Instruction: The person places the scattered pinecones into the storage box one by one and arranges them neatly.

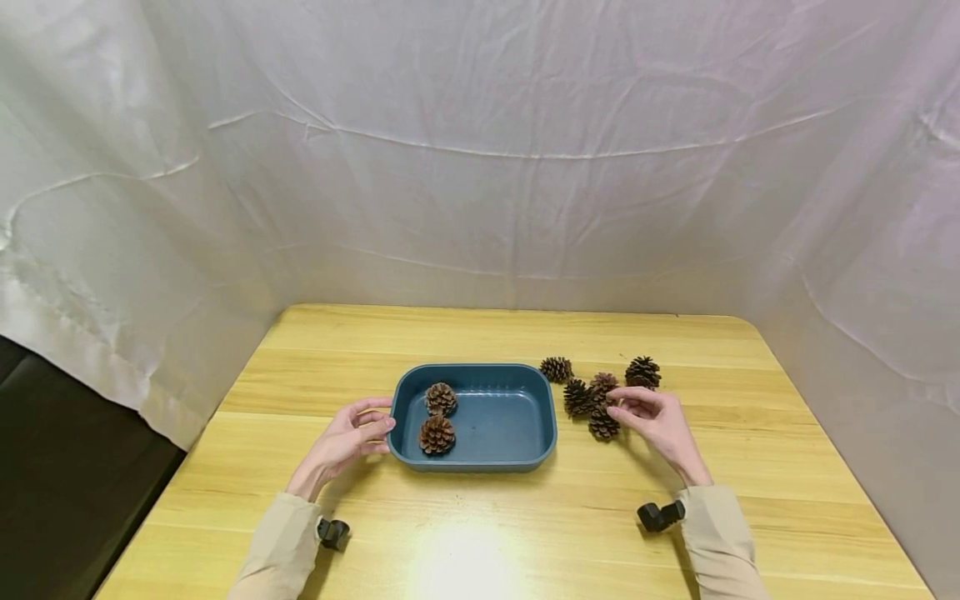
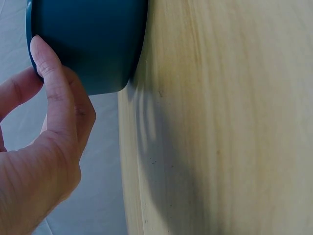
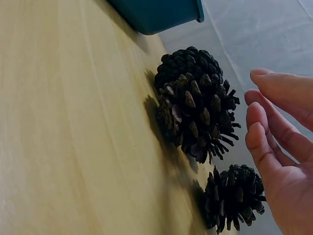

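Note:
My left hand [image 1: 347,440] is at the left end of a dark blue rectangular tray [image 1: 502,462], and its thumb and fingers pinch the rim. The left wrist view shows the thumb against the tray's outer wall [image 2: 105,58]. Inside the tray, toward its left side, lie two brown pine cones, an upper one [image 1: 440,399] and a lower one [image 1: 437,435]. My right hand [image 1: 660,421] hovers beside a cluster of pine cones right of the tray. Its fingers are loosely bent and hold nothing; a gap separates them from the nearest pine cone [image 3: 198,115] in the right wrist view.
Several pine cones lie close together, with one [image 1: 556,369] near the tray's upper right corner and another [image 1: 642,372] behind my right hand. The wooden table [image 1: 390,533] meets a pale curtain [image 1: 517,208] at its back and sides.

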